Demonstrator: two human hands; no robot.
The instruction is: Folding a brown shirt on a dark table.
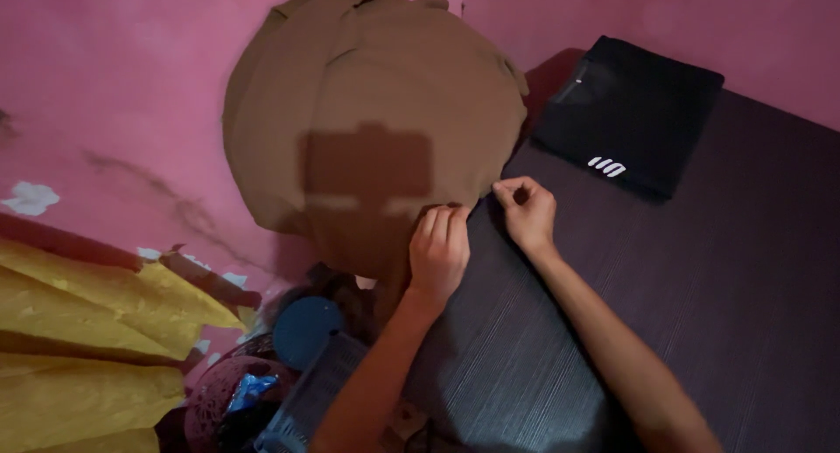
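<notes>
At the far left edge of the dark tabletop [700,313], a brown cloth [376,94] hangs in a broad, rounded sheet against the pink wall [105,86]. Its long axis looks roughly upright, running from a crumpled top near the upper frame edge down to a narrower lower end by the tabletop's edge, though the folds make its true shape hard to read. The left hand [437,254] lies knuckles-up with fingers curled, pinching the cloth's lower edge. The right hand [525,210] sits just beside it, fingers closed into a loose fist on the same edge where cloth meets tabletop. Both forearms stretch across the tabletop from the bottom of the view. Farther back on the tabletop, well apart from the hands, lies a folded black garment [630,112] with small white marks. Below left, yellow fabric [79,331] is heaped, with a blue round lid [306,329] and a dark basket [315,400] near the left forearm.
</notes>
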